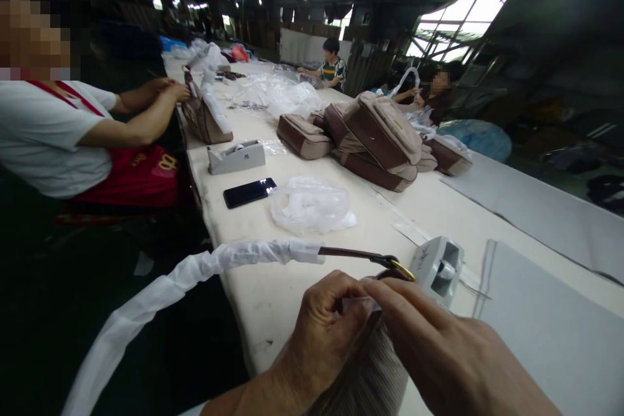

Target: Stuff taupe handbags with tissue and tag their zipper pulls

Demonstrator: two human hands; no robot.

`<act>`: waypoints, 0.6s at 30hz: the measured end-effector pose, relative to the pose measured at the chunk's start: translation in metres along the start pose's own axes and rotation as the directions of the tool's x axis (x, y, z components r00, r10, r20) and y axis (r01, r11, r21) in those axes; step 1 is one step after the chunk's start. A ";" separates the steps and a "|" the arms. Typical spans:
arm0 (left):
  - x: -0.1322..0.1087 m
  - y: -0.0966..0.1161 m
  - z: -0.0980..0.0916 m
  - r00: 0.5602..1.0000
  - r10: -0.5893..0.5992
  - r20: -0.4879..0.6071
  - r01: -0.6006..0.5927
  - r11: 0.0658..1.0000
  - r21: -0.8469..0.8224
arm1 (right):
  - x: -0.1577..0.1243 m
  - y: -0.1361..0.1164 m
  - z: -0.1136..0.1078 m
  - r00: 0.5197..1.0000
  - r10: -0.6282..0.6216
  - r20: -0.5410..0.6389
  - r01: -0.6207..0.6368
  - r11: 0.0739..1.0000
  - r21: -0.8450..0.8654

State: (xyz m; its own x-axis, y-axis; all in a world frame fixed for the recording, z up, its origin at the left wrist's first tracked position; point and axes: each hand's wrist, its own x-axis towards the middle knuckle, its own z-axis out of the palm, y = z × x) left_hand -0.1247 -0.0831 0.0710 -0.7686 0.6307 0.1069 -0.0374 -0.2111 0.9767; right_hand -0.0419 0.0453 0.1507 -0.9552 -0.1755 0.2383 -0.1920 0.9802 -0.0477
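A brown striped handbag (373, 370) stands close in front of me, largely covered by my hands. My left hand (324, 331) is closed at its top edge, pinching a small translucent strip (359, 304) between thumb and curled fingers. Against it, my right hand (439, 338) presses its fingertips together at the same spot; what they hold is hidden. Behind the hands, a gold ring (403, 270) joins the bag to a dark strap (348, 251). White wrapping (195, 276) covers the strap, which arcs left past the table edge.
Beyond my hands lie crumpled clear plastic (312, 205), a black phone (249, 193) and a grey tape dispenser (237, 157). Another dispenser (437, 270) stands beside the bag. Brown bags (375, 136) are piled farther back. A co-worker (53, 136) handles a bag (207, 120) at left; two more people sit beyond.
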 end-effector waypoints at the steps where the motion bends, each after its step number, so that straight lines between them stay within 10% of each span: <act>1: -0.001 0.001 0.001 0.999 0.052 0.005 -0.052 0.997 0.053 | 0.005 0.000 -0.001 0.997 0.014 0.071 -0.014 1.000 -0.004; 6: -0.010 -0.001 0.003 1.000 -0.015 -0.003 0.015 0.999 0.028 | 0.016 0.009 0.002 0.965 0.107 0.239 -0.126 0.990 0.062; 18: -0.008 -0.004 0.002 0.986 -0.164 -0.018 0.156 0.965 -0.212 | 0.013 0.006 0.009 1.000 -0.028 -0.009 0.029 0.995 0.091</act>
State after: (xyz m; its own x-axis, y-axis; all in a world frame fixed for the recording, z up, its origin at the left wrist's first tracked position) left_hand -0.1168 -0.0860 0.0663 -0.7634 0.6434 -0.0579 -0.2915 -0.2631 0.9197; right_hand -0.0571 0.0479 0.1444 -0.9474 -0.2019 0.2484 -0.2390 0.9624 -0.1292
